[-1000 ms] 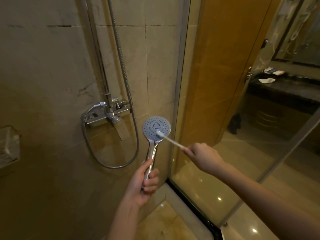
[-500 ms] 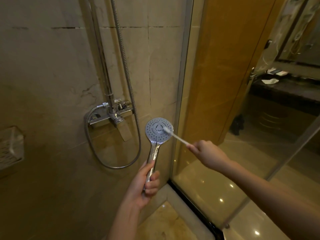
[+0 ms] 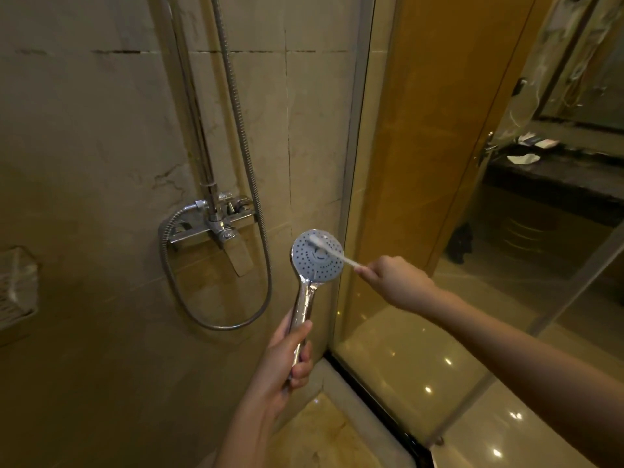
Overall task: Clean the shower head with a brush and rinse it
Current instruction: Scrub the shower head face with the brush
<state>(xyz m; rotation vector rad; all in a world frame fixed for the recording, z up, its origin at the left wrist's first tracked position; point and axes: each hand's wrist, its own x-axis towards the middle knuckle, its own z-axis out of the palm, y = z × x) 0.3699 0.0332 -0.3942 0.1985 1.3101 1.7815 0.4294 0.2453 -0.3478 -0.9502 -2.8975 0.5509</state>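
Note:
A round chrome shower head with a grey dotted face stands upright in front of the tiled wall. My left hand grips its chrome handle from below. My right hand holds a thin white brush by its end. The brush tip rests on the upper left part of the shower head's face. A metal hose loops down from the mixer and back up the wall.
A chrome mixer tap with a riser pipe is fixed to the wall, left of the shower head. A wire soap basket hangs at far left. A glass shower door stands right; beyond it is a dark vanity counter.
The brush tip has slid from the lower middle of the face up toward its upper left. My right hand followed slightly left. The left hand keeps its grip on the handle.

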